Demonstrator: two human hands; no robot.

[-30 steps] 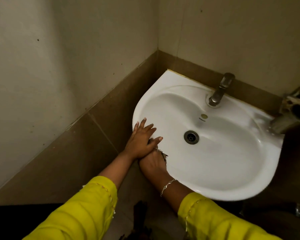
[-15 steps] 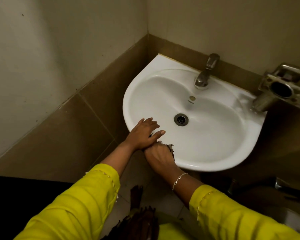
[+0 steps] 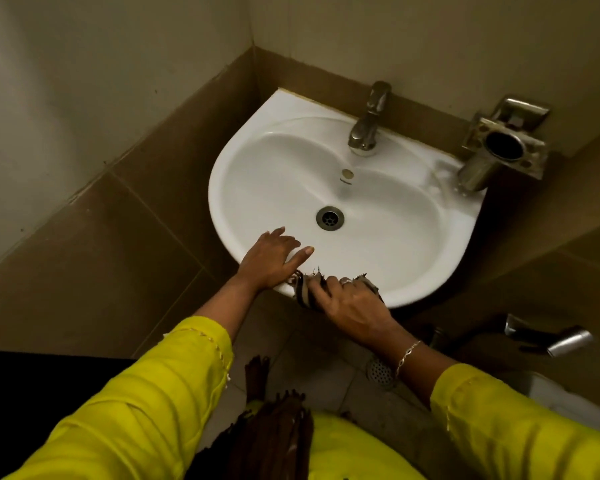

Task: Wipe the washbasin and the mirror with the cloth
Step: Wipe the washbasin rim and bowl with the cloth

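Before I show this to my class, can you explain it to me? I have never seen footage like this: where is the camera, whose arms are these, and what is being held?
There is no machine here. The one picture comes from a wide-angle camera worn on a person's head, looking down, so the yellow sleeves are that person's own arms. Below is a white washbasin fixed in a tiled corner, with a metal tap at the back and a drain in the middle. A metal holder is mounted on the wall to the right. The left hand lies flat and open on the near rim. The right hand presses a dark striped cloth against that same rim, beside the left hand. No mirror shows in this view.
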